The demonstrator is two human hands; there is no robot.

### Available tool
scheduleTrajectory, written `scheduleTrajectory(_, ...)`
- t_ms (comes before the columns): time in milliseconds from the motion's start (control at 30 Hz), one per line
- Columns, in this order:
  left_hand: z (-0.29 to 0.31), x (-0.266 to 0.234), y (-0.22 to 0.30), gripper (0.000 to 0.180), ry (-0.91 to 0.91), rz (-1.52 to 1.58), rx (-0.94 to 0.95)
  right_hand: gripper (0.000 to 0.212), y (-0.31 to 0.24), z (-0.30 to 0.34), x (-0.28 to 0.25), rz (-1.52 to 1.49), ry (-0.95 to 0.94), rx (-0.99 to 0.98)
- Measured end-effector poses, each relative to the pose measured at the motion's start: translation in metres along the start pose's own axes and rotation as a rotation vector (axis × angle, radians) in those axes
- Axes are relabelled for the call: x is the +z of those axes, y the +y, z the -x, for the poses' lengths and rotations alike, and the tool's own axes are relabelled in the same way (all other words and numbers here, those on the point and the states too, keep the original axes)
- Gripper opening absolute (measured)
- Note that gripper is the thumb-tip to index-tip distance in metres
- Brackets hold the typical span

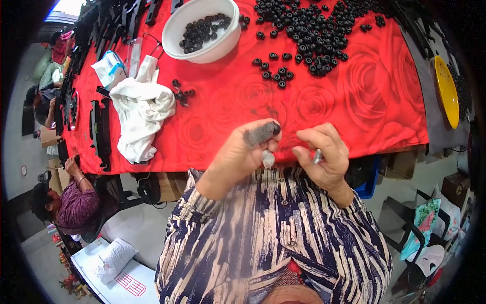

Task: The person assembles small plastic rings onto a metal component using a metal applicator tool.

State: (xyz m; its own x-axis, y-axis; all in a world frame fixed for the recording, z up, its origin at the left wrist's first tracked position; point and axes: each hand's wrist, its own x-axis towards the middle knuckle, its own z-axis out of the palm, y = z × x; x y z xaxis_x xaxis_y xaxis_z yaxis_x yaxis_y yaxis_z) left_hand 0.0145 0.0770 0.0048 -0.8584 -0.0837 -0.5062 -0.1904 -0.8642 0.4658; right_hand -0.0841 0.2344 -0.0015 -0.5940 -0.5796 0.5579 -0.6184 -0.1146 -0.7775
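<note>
My left hand (234, 154) is raised over the near edge of the red tablecloth (202, 119), its fingers closed on a small round black part (276, 128). Grey, dirty wrapping (259, 134) covers one of its fingers, and a whitish wrap (268, 159) shows on another digit. Just to the right, my right hand (328, 158) is curled with its fingers bent. A short silvery metal piece (318, 156) sticks out of its grip; most of it is hidden. The two hands are apart.
A white bowl (228, 43) holds small black wheels, with a large pile of the same wheels (324, 40) beside it. White cloth (139, 109) and long black rails (100, 134) lie left. A yellow tray (445, 91) is far right. Another person (78, 205) sits at left.
</note>
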Motion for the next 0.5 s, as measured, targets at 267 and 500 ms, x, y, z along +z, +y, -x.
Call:
scheduleTrajectory(267, 0.014, -0.007, -0.028, 0.021, -0.059, 0.084, -0.148, 0.029, 0.001, 0.01, 0.011, -0.048, -0.145, 0.019)
scheduleTrajectory(500, 0.025, -0.018, -0.03, 0.013, -0.209, -0.253, -0.24, 0.022, 0.003, 0.013, -0.006, -0.492, -0.464, 0.174)
